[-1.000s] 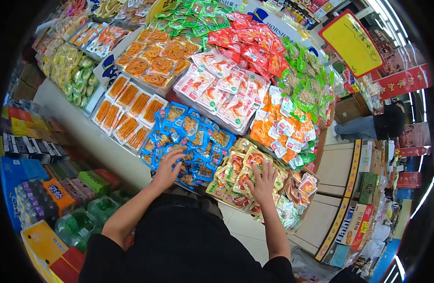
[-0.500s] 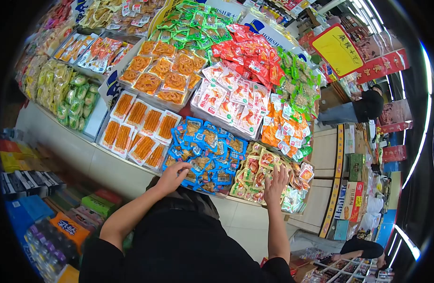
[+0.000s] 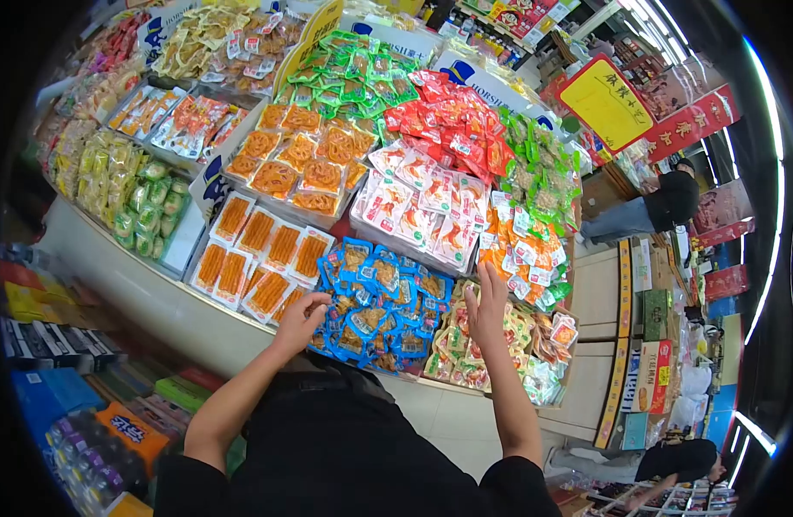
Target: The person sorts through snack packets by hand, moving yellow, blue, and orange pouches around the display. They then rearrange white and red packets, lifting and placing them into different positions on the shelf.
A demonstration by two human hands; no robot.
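My left hand [image 3: 300, 326] hovers at the left edge of the blue snack packets [image 3: 381, 302], its loosely bent fingers apart and holding nothing. Just beyond it lie flat clear packs of orange strips [image 3: 259, 231]. My right hand [image 3: 490, 317] is stretched out with its fingers pointing forward, over the tan and green snack packets [image 3: 452, 346], part of which it hides. Past its fingertips are the orange snack packets [image 3: 508, 237] and a box of white and red packets [image 3: 431, 194].
Behind stand heaps of red packets [image 3: 457, 121], green packets [image 3: 349, 73] and clear packs of orange rings [image 3: 297, 153]. A yellow sign [image 3: 605, 102] rises at the right. One person [image 3: 672, 198] stands beyond the display, another [image 3: 681, 461] at lower right. Drink bottles [image 3: 90, 461] sit at lower left.
My left hand has moved left, off the blue packets to their edge. My right hand has moved forward and slightly left, its fingers straighter. The view has shifted a little.
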